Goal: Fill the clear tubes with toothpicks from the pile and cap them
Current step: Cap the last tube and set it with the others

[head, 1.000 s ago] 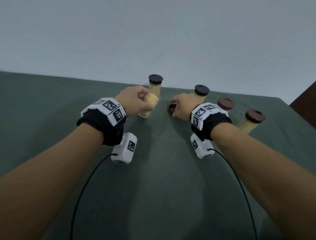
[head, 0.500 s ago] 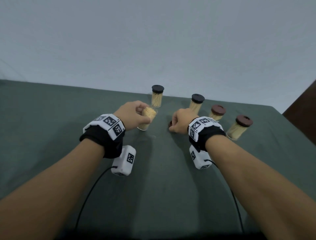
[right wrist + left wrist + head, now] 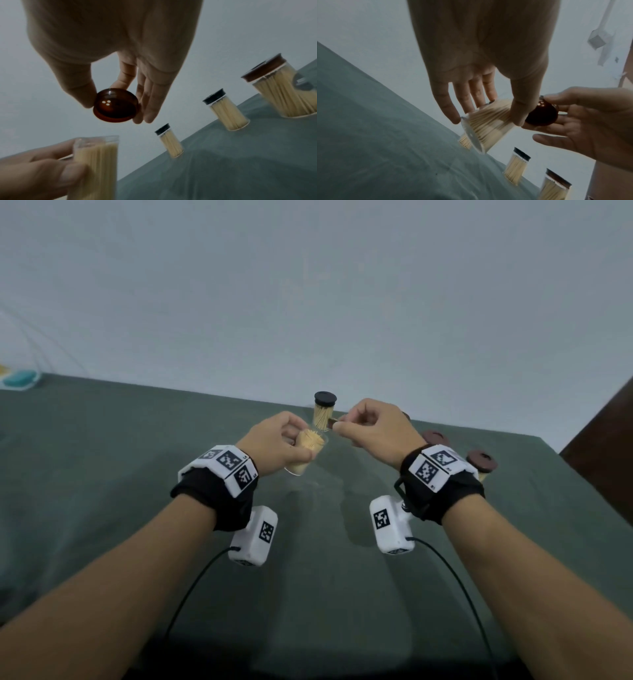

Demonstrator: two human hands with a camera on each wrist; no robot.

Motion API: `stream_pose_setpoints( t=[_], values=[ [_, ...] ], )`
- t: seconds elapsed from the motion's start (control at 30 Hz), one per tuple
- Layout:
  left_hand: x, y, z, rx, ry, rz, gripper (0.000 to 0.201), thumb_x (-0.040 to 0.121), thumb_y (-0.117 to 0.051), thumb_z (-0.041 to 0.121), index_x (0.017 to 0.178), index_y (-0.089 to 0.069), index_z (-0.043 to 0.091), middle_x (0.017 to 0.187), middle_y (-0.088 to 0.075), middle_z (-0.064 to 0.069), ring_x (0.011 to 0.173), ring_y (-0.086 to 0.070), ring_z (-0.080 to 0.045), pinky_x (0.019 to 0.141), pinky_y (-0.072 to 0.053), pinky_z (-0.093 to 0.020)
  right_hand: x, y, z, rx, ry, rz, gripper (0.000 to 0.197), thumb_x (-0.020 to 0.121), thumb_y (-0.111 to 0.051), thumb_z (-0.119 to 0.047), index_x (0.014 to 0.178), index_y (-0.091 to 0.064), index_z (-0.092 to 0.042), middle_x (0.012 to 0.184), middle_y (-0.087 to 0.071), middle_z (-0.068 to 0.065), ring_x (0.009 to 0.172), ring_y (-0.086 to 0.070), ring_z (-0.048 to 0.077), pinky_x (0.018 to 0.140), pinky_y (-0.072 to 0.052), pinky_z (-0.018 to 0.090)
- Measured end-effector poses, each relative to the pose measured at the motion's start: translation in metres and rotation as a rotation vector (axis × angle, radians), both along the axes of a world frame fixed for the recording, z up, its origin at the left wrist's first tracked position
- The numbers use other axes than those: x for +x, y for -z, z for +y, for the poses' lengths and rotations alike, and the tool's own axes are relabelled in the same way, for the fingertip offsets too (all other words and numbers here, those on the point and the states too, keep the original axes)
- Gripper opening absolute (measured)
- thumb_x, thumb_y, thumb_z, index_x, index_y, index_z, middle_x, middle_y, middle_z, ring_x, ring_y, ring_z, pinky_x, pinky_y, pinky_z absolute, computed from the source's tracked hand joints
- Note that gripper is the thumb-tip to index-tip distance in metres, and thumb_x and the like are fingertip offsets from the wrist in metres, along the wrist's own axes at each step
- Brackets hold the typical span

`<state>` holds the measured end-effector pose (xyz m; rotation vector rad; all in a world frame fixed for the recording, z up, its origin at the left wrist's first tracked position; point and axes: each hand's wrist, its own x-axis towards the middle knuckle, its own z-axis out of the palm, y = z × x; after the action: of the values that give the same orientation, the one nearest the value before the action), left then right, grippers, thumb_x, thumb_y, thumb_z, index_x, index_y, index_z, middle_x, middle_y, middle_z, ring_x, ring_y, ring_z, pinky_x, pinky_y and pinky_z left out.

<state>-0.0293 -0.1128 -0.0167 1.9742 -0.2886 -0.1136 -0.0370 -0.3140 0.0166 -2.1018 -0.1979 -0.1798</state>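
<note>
- Open tube (image 3: 306,448): clear plastic, packed full of toothpicks (image 3: 489,119), no cap on. Held off the green cloth (image 3: 102,474), mouth tilted toward the right hand.
- Handling, judged: tube is light and rigid, with smooth walls likely to slip. The toothpicks sit loose, so tipping the mouth further risks a spill. Best hold is around the mid-wall, leaving the rim free.
- Left hand (image 3: 279,441): fingers and thumb curled round the tube wall, thumb on one side and fingers on the other. Rim is clear of the fingers in the right wrist view.
- Brown cap (image 3: 116,105): small, round, glossy, translucent, with a raised lip. Judged light, stiff and easy to cock sideways; take it by the edge.
- Right hand (image 3: 371,422): thumb and forefinger pinch the cap by opposite edges; the other fingers (image 3: 150,97) are extended loosely beside it. Cap is near the tube mouth but apart from it, not yet seated.
- Capped tubes on the cloth behind: a black-capped one (image 3: 324,410) and two brown-capped (image 3: 482,462), all upright and full; the right wrist view shows a second black-capped tube (image 3: 226,111).
- No loose toothpick pile is in view.
</note>
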Motion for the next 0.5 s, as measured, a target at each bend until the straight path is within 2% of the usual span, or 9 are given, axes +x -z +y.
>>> stream_pose_setpoints(
  t=[0.07,0.1,0.23,0.37,0.43,0.5],
  values=[
    [-0.004,-0.004,0.0,-0.01,0.021,-0.016,0.047,0.064,-0.08,0.022,0.106,-0.059,0.025,0.1,-0.071,0.003,0.092,-0.07,-0.018,0.089,-0.056,-0.04,-0.006,0.0,0.004,0.03,-0.061,-0.02,0.027,0.062,-0.079,-0.046,0.071,-0.064,-0.025,0.101,-0.068,0.023,0.082,-0.065,0.028,0.083,-0.053,0.052],
    [-0.006,-0.006,0.0,-0.015,0.03,-0.022,0.048,0.061,-0.079,0.026,0.105,-0.06,0.028,0.099,-0.071,0.003,0.091,-0.07,-0.016,0.089,-0.056,-0.041,-0.008,0.001,0.005,0.025,-0.082,-0.03,0.023,0.065,-0.081,-0.041,0.072,-0.065,-0.026,0.102,-0.068,0.023,0.085,-0.066,0.026,0.087,-0.052,0.051],
    [-0.01,-0.008,-0.001,-0.047,0.061,-0.029,0.049,0.061,-0.078,0.028,0.107,-0.061,0.028,0.098,-0.073,0.003,0.09,-0.071,-0.016,0.089,-0.057,-0.041,-0.012,0.002,0.006,0.03,-0.141,-0.054,0.018,0.075,-0.082,-0.017,0.079,-0.065,-0.024,0.104,-0.072,0.001,0.097,-0.067,0.02,0.096,-0.051,0.039],
    [-0.009,-0.012,-0.001,-0.053,0.068,-0.028,0.049,0.061,-0.079,0.03,0.107,-0.061,0.029,0.097,-0.073,0.005,0.09,-0.071,-0.014,0.088,-0.057,-0.037,-0.015,0.002,0.006,0.054,-0.15,-0.054,0.018,0.076,-0.081,-0.016,0.086,-0.067,-0.021,0.106,-0.071,-0.002,0.1,-0.066,0.017,0.099,-0.049,0.037],
    [-0.009,-0.013,-0.001,-0.05,0.072,-0.024,0.05,0.064,-0.082,0.03,0.109,-0.061,0.027,0.098,-0.073,0.004,0.089,-0.071,-0.011,0.085,-0.056,-0.033,-0.017,0.001,0.005,0.051,-0.169,-0.048,0.024,0.075,-0.082,-0.018,0.094,-0.067,-0.023,0.109,-0.071,-0.006,0.103,-0.066,0.01,0.101,-0.048,0.034],
    [-0.008,-0.016,-0.002,-0.059,0.069,-0.016,0.049,0.074,-0.083,0.025,0.117,-0.057,0.022,0.099,-0.072,0.004,0.084,-0.07,-0.009,0.077,-0.054,-0.03,-0.019,0.001,0.004,0.02,-0.208,-0.027,0.045,0.071,-0.086,-0.021,0.109,-0.063,-0.024,0.117,-0.067,-0.01,0.109,-0.062,0.002,0.102,-0.046,0.029]
  ],
)
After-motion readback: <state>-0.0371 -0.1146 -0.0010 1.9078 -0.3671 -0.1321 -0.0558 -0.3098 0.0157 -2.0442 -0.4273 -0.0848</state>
